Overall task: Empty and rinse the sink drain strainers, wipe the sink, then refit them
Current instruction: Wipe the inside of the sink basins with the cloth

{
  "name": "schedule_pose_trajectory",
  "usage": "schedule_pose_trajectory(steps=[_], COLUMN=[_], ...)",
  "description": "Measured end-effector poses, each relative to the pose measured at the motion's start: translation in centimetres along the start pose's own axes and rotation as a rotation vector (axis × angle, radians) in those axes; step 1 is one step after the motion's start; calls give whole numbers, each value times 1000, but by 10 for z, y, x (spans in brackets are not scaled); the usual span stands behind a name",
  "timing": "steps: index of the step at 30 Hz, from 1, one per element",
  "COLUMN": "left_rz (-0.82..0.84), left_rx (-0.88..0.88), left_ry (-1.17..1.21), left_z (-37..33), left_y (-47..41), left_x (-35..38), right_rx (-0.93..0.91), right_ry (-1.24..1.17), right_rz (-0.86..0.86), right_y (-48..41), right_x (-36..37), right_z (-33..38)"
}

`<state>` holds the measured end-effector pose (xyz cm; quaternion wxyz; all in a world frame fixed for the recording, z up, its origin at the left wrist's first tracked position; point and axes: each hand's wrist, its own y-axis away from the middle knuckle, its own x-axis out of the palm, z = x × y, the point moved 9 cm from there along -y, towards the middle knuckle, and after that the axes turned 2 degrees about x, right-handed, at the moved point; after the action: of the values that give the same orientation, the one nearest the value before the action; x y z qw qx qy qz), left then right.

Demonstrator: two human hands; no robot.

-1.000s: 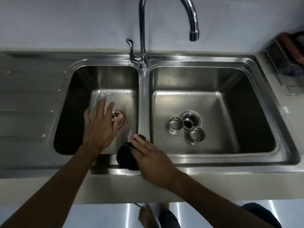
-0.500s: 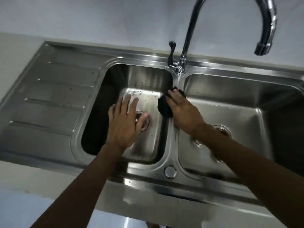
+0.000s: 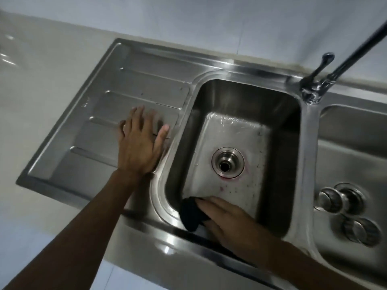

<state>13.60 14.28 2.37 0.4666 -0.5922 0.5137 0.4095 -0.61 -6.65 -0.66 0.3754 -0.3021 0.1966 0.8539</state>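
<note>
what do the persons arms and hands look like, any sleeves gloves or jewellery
Both forearms are bare up to the frame edge, with no sleeves in view. The left hand and right hand wear no gloves, and no rings, watch or bracelets are visible. The picture is slightly blurred, so fine marks cannot be ruled out.

head view, steeply down, near sink point(image 3: 247, 97)

Two bare forearms, no sleeves; left hand point(image 3: 139, 147) and right hand point(image 3: 232, 221) without rings, watch or gloves.
</note>
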Motion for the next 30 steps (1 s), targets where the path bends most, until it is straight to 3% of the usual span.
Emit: schedule_pose_trajectory(steps=[3, 6, 11, 16, 19, 22, 26, 28, 30], left_rz=[-125, -190, -124, -61, -59, -75, -111, -110, -87], left_rx=[-21, -50, 37, 183, 219, 177, 197, 222, 226], left_ry=[16, 19, -22, -44, -42, -27, -43, -28, -19], left_z=[18, 36, 33, 14, 4, -5, -17, -18, -20], left_y=[-15, -36, -53, -59, -60, -64, -64, -64, -64], left_x=[-14, -19, -3, 13, 16, 19, 20, 19, 19], right_rx=[-77, -154, 158, 301, 344, 182, -11, 60, 290], right_ry=[213, 398, 494, 484, 464, 449, 354, 267, 202], right_rz=[-37, -253, -548, -563, -622, -659, -537, -547, -601], right_y=[-39, -87, -183, -266, -265, -232, -182, -175, -170], right_x=[26, 17, -55, -132, -144, -109, -57, -58, -66], right_z=[40, 53, -15, -75, -77, -46, -29, -56, -106])
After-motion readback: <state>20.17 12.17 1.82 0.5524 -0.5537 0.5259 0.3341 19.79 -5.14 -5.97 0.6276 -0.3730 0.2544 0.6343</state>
